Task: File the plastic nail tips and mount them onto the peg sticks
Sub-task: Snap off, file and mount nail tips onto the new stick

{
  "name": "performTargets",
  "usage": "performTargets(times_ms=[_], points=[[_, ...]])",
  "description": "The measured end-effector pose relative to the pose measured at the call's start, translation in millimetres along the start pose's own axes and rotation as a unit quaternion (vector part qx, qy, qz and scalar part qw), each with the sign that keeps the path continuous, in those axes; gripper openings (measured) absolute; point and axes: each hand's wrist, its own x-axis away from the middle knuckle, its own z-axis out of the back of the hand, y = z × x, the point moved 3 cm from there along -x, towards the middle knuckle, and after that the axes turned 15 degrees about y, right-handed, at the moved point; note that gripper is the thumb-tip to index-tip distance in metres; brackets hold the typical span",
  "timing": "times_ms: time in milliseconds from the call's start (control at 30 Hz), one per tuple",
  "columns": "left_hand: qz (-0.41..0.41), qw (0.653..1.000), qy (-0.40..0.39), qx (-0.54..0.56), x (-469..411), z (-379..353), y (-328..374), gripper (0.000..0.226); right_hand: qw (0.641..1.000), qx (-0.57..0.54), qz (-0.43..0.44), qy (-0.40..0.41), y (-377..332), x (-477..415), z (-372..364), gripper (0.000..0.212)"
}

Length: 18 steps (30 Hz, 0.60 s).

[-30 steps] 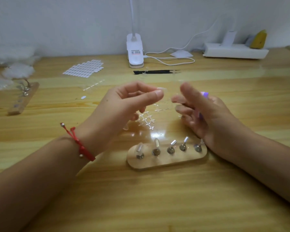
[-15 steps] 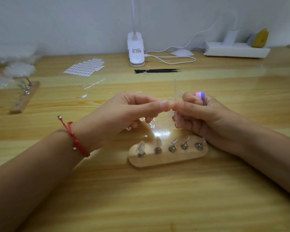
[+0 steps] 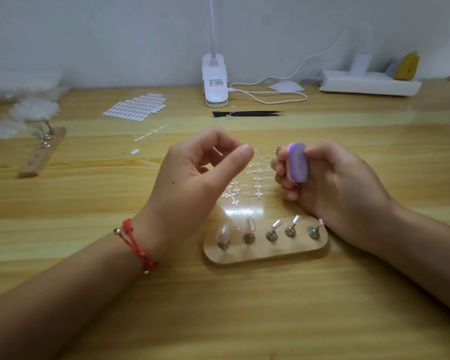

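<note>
Pinching thumb to forefinger, left hand (image 3: 192, 175) holds what looks like a clear nail tip (image 3: 218, 152); right hand (image 3: 330, 183) grips purple file block (image 3: 298, 162). Peg board (image 3: 265, 252) just below, two left pegs (image 3: 224, 233) capped; clear sprue sheet (image 3: 258, 195) between hands.

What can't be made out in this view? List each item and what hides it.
All in the head view:
Left hand: thumb and forefinger pinch together, but any clear nail tip between them is too small and transparent to see.
Purple file: its lower end is hidden inside the right hand.
Rightmost peg on the wooden holder: partly covered by the right hand.
White pile at the left edge: blurred.
</note>
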Motion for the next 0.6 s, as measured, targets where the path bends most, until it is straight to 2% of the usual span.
performTargets(times_ms=[200,400,600], points=[[0.03,0.999,0.012,0.003,0.8,-1.3,-5.0,0.015,0.998,0.02,0.049,-0.036,3.0,1.0,-2.2,0.026],[0.013,1.0,-0.014,-0.006,-1.3,-2.9,-6.9,0.011,0.996,0.043,0.068,-0.037,4.4,-1.3,-0.9,0.034],[0.014,0.998,-0.051,-0.019,0.0,-5.8,-9.2,0.013,0.991,0.084,0.091,-0.042,4.4,1.2,-1.7,0.03]])
